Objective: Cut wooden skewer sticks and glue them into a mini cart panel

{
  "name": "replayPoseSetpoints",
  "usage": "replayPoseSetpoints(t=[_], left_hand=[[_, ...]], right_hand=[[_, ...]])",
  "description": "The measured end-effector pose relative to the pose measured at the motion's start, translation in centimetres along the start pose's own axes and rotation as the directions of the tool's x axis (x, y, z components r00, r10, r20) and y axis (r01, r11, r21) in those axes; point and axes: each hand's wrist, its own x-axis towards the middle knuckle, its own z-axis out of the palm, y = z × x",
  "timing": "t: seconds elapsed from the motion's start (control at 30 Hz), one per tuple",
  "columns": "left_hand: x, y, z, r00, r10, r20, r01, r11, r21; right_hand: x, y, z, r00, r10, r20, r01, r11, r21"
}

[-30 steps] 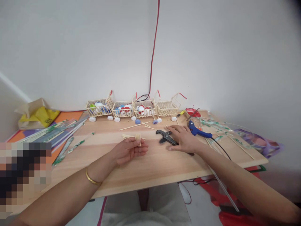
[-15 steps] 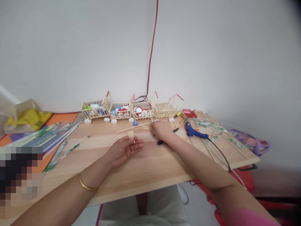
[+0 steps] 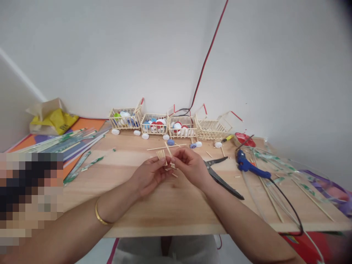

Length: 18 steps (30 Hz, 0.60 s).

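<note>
My left hand (image 3: 150,175) is closed on a small bundle of short wooden sticks (image 3: 161,154), held upright above the wooden table (image 3: 165,209). Right beside it, my right hand (image 3: 189,165) pinches a single short wooden stick (image 3: 168,149) and brings it against the bundle. A few more short stick pieces (image 3: 173,169) show between the two hands. Black cutters (image 3: 221,175) lie on the table just right of my right hand.
Several small stick-built carts (image 3: 165,124) filled with bottle caps line the back edge by the wall. A blue glue gun (image 3: 249,165) with a black cord lies at right, near a red dish (image 3: 244,139) and long skewers. Green-wrapped sticks and coloured paper (image 3: 74,146) lie at left.
My right hand left the black cutters, reached toward the carts, then came back to my left hand pinching one stick. The view shifted to the left.
</note>
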Motion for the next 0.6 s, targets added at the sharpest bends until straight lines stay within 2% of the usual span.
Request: replayPoseSetpoints(t=[0.13,0.27,0.4,0.5,0.6], left_hand=[[0.3,-0.3,-0.1,0.999,0.030,-0.029,-0.029,0.999,0.030],[0.4,-0.4,-0.1,0.999,0.032,-0.018,-0.031,0.999,0.038],[0.3,-0.4,-0.1,0.999,0.041,-0.016,-0.040,0.997,0.065],[0.5,-0.3,-0.3,0.998,0.049,-0.043,-0.045,0.996,0.076],[0.6,-0.1,-0.4,0.995,0.073,-0.061,-0.069,0.995,0.071]], right_hand=[[-0.5,0.9,1.2,0.999,0.045,-0.003,-0.045,0.998,0.046],[-0.6,1.1,1.5,0.996,0.085,-0.019,-0.083,0.993,0.083],[-0.6,1.1,1.4,0.992,0.121,0.020,-0.122,0.978,0.166],[-0.6,1.4,1.1,0.995,0.082,0.052,-0.087,0.991,0.097],[-0.6,1.5,0.8,0.993,-0.024,0.115,0.025,1.000,-0.002]])
